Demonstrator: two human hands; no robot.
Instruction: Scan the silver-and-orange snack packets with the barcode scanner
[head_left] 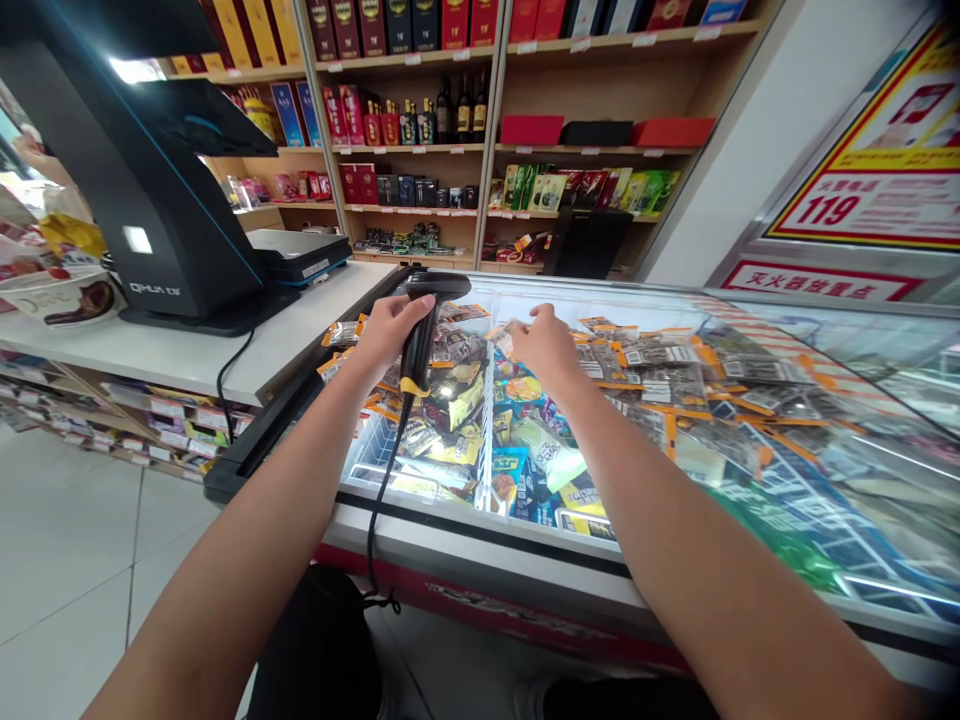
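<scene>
My left hand [394, 325] is wrapped round the handle of a black barcode scanner [420, 345] with a yellow-trimmed base, its cable hanging down over the freezer's front edge. To the right, my right hand [546, 345] has its fingers curled together at a small pale packet [504, 340], which they partly hide. Both hands are over a chest freezer with a glass top. Many clear packets with orange edges [660, 355] are spread on the glass around and to the right of my right hand. Beneath it show colourful ice cream packs [544, 450].
On the left, a white counter [300, 340] carries a black checkout terminal [165, 200], a scale [300, 255] and a printed tub [64, 295]. Shelves [412, 150] with boxes and bottles stand behind the freezer. A red-and-yellow sign [877, 170] is at the right.
</scene>
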